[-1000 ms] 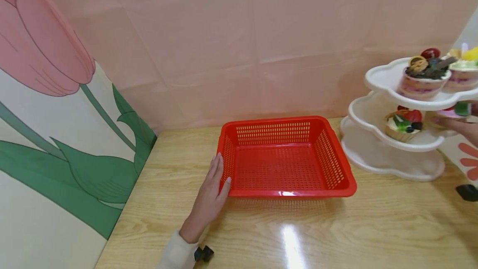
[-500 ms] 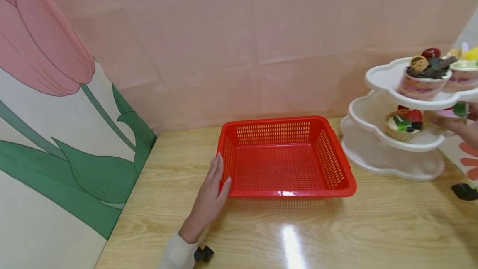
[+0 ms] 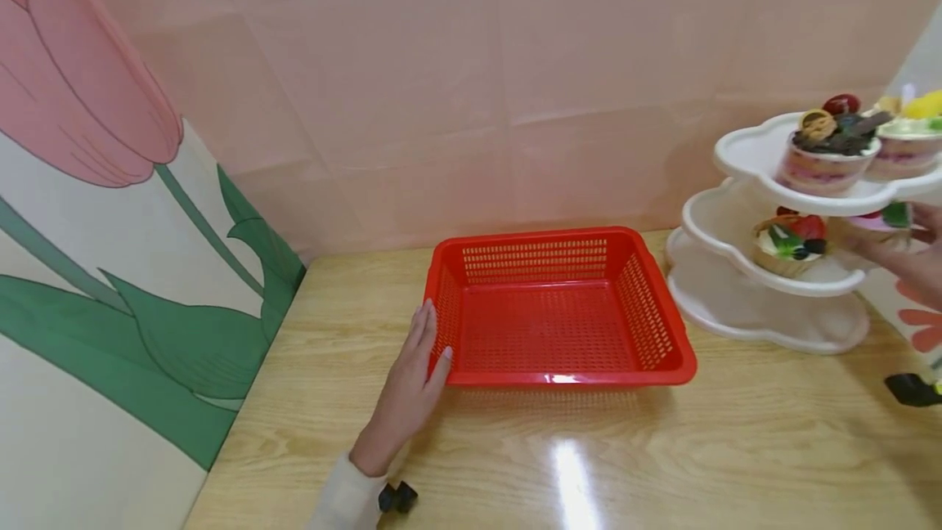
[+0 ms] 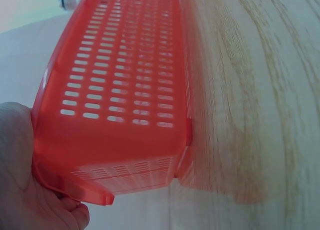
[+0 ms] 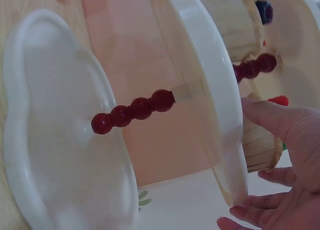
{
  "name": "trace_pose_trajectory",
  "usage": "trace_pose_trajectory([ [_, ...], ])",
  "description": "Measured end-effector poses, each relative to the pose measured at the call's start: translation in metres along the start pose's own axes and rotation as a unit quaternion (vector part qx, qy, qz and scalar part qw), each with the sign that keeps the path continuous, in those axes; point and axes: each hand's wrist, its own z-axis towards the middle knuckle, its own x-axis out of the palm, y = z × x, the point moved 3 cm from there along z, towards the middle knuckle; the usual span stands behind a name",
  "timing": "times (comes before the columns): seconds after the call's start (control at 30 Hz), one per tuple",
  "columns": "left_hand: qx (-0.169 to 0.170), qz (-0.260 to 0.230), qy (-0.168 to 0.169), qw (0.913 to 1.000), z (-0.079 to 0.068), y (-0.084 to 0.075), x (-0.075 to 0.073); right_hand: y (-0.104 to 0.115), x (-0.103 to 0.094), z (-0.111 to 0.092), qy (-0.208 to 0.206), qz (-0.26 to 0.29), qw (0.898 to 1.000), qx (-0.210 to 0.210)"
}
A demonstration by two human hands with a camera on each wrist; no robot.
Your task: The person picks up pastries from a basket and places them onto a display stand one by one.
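Note:
My left hand (image 3: 405, 399) holds the left rim of a red plastic basket (image 3: 567, 380), thumb inside and fingers along the outside. In the left wrist view its fingertips curl below the basket's rim (image 4: 75, 190). At the right edge, my right hand (image 3: 916, 260) holds a pink-topped tart (image 3: 876, 225) between thumb and fingers, at the middle tier of a white tiered stand (image 3: 765, 285). The right wrist view has the thumb on the tart's crust (image 5: 260, 147) and the other fingers spread below. Another fruit tart (image 3: 787, 244) sits on that same tier.
Two dessert cups, a chocolate-topped cup (image 3: 832, 154) and a yellow-topped cup (image 3: 908, 137), stand on the top tier close above my right hand. Red beaded posts (image 5: 132, 110) join the tiers. Behind the wooden table (image 3: 353, 309) hangs a pink backdrop (image 3: 405, 105).
My right hand comes slightly further into view from the right, its fingers shifting around the pink-topped tart. The head view drifts a little. My left hand stays on the basket.

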Motion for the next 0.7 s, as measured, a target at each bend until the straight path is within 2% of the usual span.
trace_pose_trajectory([
  [0.1, -0.004, 0.003, 0.003, 1.0, -0.001, 0.002, -0.002, 0.001, 0.003, -0.012, 0.021, -0.027, 0.998, 0.046],
  [0.23, -0.005, 0.007, 0.004, 1.0, -0.001, 0.004, -0.004, 0.02, 0.003, -0.03, 0.047, -0.079, 0.991, 0.098],
  [0.3, -0.007, 0.01, 0.003, 0.9999, -0.001, 0.005, -0.006, 0.034, 0.001, -0.038, 0.067, -0.097, 0.989, 0.093],
  [0.43, -0.007, 0.018, -0.001, 0.9998, 0.0, 0.006, -0.01, 0.049, 0.003, -0.055, 0.086, -0.078, 0.99, 0.077],
  [0.53, -0.006, 0.018, -0.002, 0.9998, 0.0, 0.007, -0.012, 0.056, 0.005, -0.068, 0.069, -0.031, 0.994, 0.082],
  [0.6, -0.008, 0.015, 0.0, 0.9999, -0.001, 0.007, -0.012, 0.061, 0.005, -0.077, 0.047, -0.02, 0.996, 0.08],
  [0.7, -0.016, 0.015, 0.006, 0.9997, -0.002, 0.008, -0.012, 0.075, 0.003, -0.09, 0.024, -0.047, 0.997, 0.058],
])
